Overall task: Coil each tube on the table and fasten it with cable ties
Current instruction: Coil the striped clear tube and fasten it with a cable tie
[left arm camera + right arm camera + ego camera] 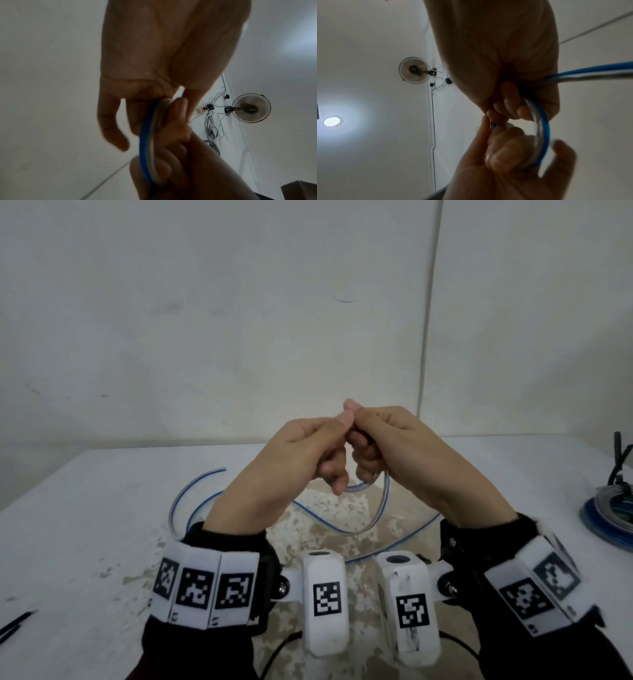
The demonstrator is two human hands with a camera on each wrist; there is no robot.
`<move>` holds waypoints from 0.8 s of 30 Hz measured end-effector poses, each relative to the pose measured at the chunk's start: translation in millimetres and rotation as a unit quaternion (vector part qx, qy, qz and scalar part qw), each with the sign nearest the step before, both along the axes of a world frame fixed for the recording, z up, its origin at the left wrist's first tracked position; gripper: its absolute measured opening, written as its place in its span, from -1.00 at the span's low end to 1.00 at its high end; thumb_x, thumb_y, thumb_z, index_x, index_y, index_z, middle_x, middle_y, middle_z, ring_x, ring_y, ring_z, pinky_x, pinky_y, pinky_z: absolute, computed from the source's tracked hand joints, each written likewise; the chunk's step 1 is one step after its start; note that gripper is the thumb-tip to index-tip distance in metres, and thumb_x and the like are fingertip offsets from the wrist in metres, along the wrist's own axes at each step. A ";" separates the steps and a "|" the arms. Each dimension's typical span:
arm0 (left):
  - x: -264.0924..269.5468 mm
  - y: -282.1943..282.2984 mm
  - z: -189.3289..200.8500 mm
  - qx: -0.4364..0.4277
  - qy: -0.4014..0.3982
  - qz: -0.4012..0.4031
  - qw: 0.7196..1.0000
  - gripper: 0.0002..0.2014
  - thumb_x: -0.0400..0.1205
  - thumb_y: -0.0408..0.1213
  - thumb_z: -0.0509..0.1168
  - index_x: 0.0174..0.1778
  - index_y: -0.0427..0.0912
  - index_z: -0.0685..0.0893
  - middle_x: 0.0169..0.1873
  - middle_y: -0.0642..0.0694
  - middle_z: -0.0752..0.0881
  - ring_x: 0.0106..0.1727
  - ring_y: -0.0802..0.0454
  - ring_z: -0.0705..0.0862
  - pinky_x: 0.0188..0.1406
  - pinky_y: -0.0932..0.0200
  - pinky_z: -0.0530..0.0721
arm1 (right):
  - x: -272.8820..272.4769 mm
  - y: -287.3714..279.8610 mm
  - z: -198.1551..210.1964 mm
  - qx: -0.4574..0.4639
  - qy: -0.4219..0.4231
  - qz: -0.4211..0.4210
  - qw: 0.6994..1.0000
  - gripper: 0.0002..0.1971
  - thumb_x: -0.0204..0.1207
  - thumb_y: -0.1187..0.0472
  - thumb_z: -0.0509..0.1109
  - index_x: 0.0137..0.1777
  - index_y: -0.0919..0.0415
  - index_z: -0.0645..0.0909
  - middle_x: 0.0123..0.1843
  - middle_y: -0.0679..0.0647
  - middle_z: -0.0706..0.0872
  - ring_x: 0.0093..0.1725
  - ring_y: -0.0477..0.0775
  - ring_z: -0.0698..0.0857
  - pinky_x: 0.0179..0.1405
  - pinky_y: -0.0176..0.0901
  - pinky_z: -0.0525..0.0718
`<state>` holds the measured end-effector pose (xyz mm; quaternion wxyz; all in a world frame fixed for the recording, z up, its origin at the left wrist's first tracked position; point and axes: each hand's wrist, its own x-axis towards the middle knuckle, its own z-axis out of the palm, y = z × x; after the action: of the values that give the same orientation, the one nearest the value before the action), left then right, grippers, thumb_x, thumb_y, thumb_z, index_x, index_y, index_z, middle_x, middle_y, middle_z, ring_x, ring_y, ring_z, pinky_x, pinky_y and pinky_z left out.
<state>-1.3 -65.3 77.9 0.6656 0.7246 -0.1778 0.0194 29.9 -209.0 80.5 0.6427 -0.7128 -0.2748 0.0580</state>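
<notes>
A clear tube with a blue stripe (371, 518) trails in loose curves over the white table (85, 508). Both hands are raised together above the table's middle. My left hand (329, 446) and right hand (363, 440) meet thumb to thumb and each pinches the tube's end. A small loop of the tube (147, 142) curves between their curled fingers; the same loop (541, 129) shows in the right wrist view, and a run of the tube (590, 73) leaves to the right.
A bundle of coiled blue tubes (609, 515) lies at the table's right edge, with black cable ties (618, 460) sticking up behind it. More black cable ties (17, 623) lie at the near left edge. A wall stands behind the table.
</notes>
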 end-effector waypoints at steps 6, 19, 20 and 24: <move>4.6 3.2 3.9 -0.151 0.018 -0.003 0.988 -0.61 0.75 -0.23 0.01 -0.44 -0.19 0.34 -0.64 0.02 0.24 -0.58 0.03 0.28 -0.44 0.20 0.32 | 2.2 -0.9 1.4 0.072 0.042 0.066 0.994 -0.57 0.74 0.09 0.02 -0.35 0.24 0.44 -0.58 0.00 0.31 -0.54 0.00 0.43 -0.33 -0.20 0.46; 10.8 4.1 -5.0 -0.109 0.024 -0.013 0.994 -0.60 0.76 -0.21 0.00 -0.43 -0.20 0.36 -0.63 0.02 0.23 -0.59 0.07 0.23 -0.53 0.30 0.26 | 5.2 -1.7 -3.2 0.019 -0.010 0.031 0.999 -0.58 0.73 0.05 0.08 -0.35 0.20 0.43 -0.57 -0.09 0.22 -0.57 -0.07 0.24 -0.40 -0.28 0.46; 12.2 4.2 -6.3 -0.120 0.013 0.000 0.993 -0.60 0.76 -0.20 0.00 -0.43 -0.20 0.37 -0.61 0.00 0.22 -0.58 0.09 0.20 -0.51 0.27 0.21 | 5.8 0.0 -4.3 0.026 -0.009 0.032 0.999 -0.59 0.73 0.07 0.07 -0.32 0.23 0.46 -0.57 -0.07 0.25 -0.56 -0.06 0.28 -0.39 -0.29 0.49; 17.8 4.9 -8.9 -0.257 -0.004 0.022 0.966 -0.60 0.77 -0.21 -0.03 -0.39 -0.19 0.42 -0.60 0.02 0.23 -0.61 0.14 0.19 -0.42 0.21 0.21 | 9.8 4.3 -6.1 0.105 0.025 0.064 0.992 -0.62 0.75 0.18 0.01 -0.18 0.30 0.56 -0.51 0.00 0.43 -0.44 -0.04 0.50 -0.16 -0.24 0.60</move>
<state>16.5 -60.3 69.1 0.8282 0.5327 -0.1536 0.0824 39.7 -204.7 74.4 0.7156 -0.6207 -0.3082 0.0879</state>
